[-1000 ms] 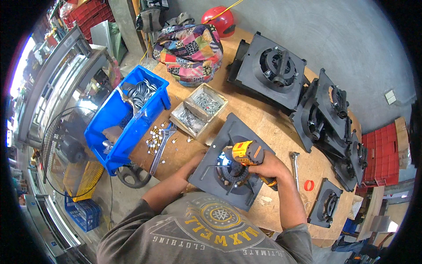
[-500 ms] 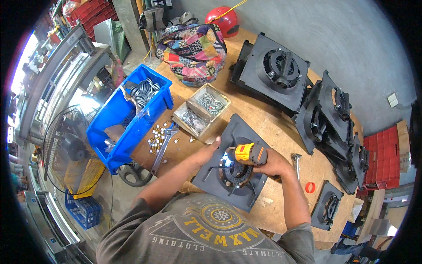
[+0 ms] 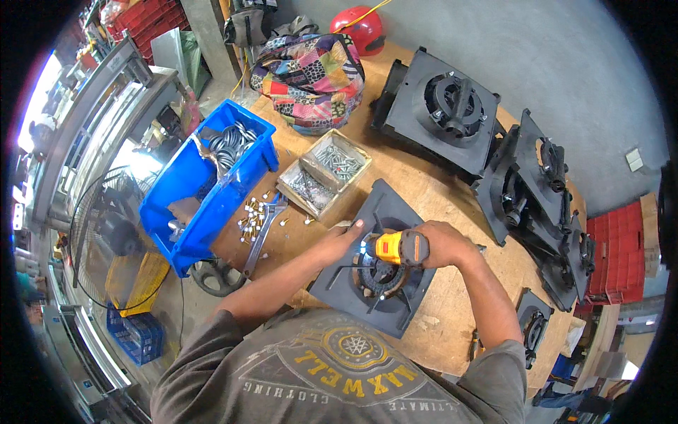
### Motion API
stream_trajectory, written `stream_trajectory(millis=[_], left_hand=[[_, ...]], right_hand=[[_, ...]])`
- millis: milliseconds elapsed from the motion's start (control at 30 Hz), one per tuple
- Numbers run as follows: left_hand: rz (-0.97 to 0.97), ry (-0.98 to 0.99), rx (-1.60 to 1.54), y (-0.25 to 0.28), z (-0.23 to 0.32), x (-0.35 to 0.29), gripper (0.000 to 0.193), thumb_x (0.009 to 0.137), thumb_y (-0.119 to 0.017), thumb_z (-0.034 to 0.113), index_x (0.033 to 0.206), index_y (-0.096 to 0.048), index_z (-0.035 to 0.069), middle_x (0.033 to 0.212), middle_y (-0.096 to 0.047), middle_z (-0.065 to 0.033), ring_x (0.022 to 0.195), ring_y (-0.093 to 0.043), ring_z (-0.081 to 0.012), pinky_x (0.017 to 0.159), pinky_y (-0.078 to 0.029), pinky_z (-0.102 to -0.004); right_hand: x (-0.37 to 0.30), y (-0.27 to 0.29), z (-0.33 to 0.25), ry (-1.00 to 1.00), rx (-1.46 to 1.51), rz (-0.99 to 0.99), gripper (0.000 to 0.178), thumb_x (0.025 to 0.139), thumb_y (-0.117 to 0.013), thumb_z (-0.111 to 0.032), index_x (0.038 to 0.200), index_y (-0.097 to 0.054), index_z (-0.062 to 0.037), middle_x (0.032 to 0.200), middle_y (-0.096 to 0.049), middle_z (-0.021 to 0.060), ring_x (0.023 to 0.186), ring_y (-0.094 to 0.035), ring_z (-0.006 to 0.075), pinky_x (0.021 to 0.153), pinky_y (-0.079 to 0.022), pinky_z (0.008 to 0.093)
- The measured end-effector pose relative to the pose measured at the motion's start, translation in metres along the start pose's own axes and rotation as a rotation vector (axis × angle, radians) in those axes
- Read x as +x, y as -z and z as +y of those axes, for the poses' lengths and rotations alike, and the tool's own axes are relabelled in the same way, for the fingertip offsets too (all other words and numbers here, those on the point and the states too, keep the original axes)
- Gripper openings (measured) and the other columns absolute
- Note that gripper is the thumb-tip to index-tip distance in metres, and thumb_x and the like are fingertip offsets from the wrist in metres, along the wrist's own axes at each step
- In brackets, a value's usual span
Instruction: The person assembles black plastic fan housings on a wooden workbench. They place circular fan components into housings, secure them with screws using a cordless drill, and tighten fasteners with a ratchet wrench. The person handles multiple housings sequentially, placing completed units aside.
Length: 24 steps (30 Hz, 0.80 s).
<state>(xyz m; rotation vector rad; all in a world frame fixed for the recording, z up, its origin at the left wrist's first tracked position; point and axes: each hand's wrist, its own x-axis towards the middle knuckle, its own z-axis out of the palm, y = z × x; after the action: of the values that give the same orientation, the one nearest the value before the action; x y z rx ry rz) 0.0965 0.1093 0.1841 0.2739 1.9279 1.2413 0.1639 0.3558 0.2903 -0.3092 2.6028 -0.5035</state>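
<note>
My right hand (image 3: 443, 244) is wrapped round the handle of a yellow and black cordless drill (image 3: 395, 248). Its lit front end points down at the left side of the round burner in a dark grey stove frame (image 3: 337, 291). The frame lies flat on the wooden table before me, with bars reaching toward the burner. My left hand (image 3: 340, 242) grips the frame's left edge, thumb on top. Beyond that hand stands a two-part box (image 3: 326, 174) of screws. Small brass-coloured fittings (image 3: 251, 220) lie loose beside an adjustable wrench (image 3: 264, 237).
A blue bin (image 3: 205, 187) of black rings and metal parts stands at the left. Several stove frames (image 3: 452, 106) are stacked at the far right, and another (image 3: 534, 321) lies near my right elbow. A patchwork bag (image 3: 311, 85) and a red helmet (image 3: 359, 32) sit at the back.
My right elbow has swung outward to the right, and its hand has shifted slightly up on the drill. The forearm now covers the red ring and most of the wrench there.
</note>
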Motion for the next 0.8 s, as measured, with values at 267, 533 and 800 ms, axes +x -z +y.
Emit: stream_trajectory(millis=[267, 533, 800], left_hand=[[0.056, -0.014, 0.025, -0.003, -0.007, 0.01, 0.088, 0.094, -0.035, 0.071, 0.131, -0.052, -0.008, 0.129, -0.057, -0.0264, 0.122, -0.054, -0.0357, 0.104, -0.04, -0.041], [0.033, -0.047, 0.017, -0.001, 0.002, 0.004, 0.08, 0.096, -0.038, 0.065, 0.129, -0.054, -0.007, 0.127, -0.059, -0.0248, 0.119, -0.056, -0.0343, 0.101, -0.042, -0.0396], [0.12, 0.011, 0.067, -0.004, -0.013, 0.011, 0.083, 0.096, -0.035, 0.066, 0.139, -0.044, -0.005, 0.136, -0.052, -0.0262, 0.126, -0.051, -0.0357, 0.106, -0.038, -0.041]], right_hand=[[0.002, 0.005, -0.004, -0.025, 0.011, -0.039, 0.053, 0.058, -0.08, -0.013, 0.109, -0.069, -0.016, 0.1, -0.071, 0.0124, 0.096, -0.066, 0.0341, 0.081, -0.052, 0.042], [-0.001, -0.007, 0.001, -0.106, 0.067, -0.001, 0.052, 0.055, -0.081, -0.012, 0.105, -0.068, -0.0118, 0.096, -0.07, 0.0148, 0.094, -0.066, 0.0351, 0.081, -0.052, 0.0414], [-0.01, -0.008, -0.003, 0.014, 0.015, 0.04, 0.049, 0.059, -0.077, -0.011, 0.107, -0.068, -0.0141, 0.103, -0.07, 0.0123, 0.096, -0.065, 0.0347, 0.081, -0.052, 0.0422]])
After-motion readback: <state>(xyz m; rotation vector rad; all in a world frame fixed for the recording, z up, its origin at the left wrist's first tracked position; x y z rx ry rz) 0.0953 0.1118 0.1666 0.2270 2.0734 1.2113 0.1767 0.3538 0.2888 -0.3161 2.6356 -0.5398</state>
